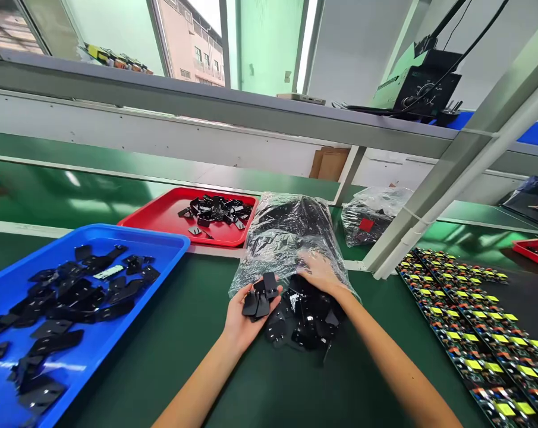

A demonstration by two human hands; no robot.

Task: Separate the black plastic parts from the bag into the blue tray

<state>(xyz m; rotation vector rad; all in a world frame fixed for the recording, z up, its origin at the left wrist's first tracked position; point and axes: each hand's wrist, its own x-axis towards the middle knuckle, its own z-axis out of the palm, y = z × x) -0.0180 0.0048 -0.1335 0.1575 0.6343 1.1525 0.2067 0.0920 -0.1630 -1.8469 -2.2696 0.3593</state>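
In the head view my left hand, palm up, cradles several small black plastic plates with its fingers curled around them. My right hand rests on the near part of a clear plastic bag; its fingers look stretched out, though slightly blurred. The bag is full of black parts and lies flat with its near end toward me. Just below my right hand, a heap of loose glossy black plastic parts sits on the green work surface.
A blue tray of black parts stands at left, with a red tray behind it. At right are a slanted white post, another plastic bag and rows of circuit boards. A shelf runs overhead, carrying a black box with a dial.
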